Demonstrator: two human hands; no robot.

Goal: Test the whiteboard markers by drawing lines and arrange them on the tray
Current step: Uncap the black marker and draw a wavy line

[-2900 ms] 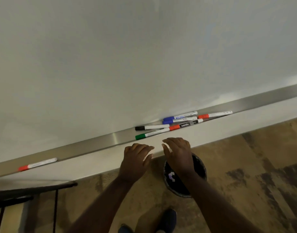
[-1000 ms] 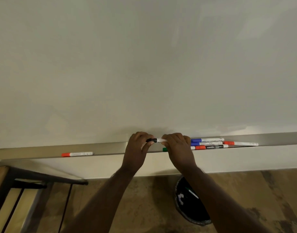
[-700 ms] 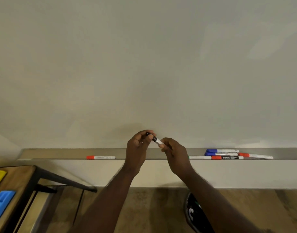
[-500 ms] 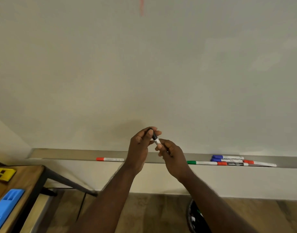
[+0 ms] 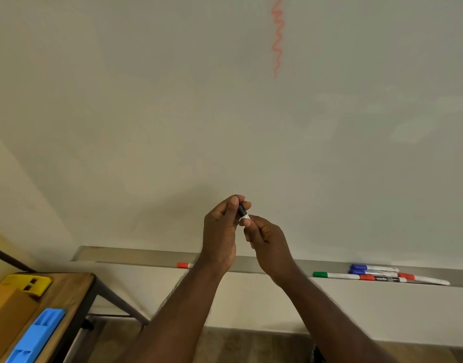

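Observation:
Both hands hold a black-capped marker (image 5: 243, 213) in front of the whiteboard (image 5: 172, 113), above the metal tray (image 5: 136, 254). My left hand (image 5: 221, 231) pinches the black cap between thumb and fingers. My right hand (image 5: 268, 243) grips the white barrel, most of it hidden in the fist. A wavy red line (image 5: 277, 38) runs down the board at the top. On the tray's right lie a green-capped marker (image 5: 332, 275), two blue markers (image 5: 371, 269) and two red-capped markers (image 5: 382, 278). Another red-capped marker (image 5: 183, 265) lies behind my left wrist.
A wooden table (image 5: 65, 292) with a black metal frame stands at the lower left. On it lie a yellow plastic piece (image 5: 28, 284), a blue plastic piece (image 5: 36, 336) and a brown box (image 5: 5, 318). Wood flooring shows below the wall.
Both hands picked the black-capped marker off the tray and raised it in front of the board. My view tilted up, bringing the red wavy line into sight.

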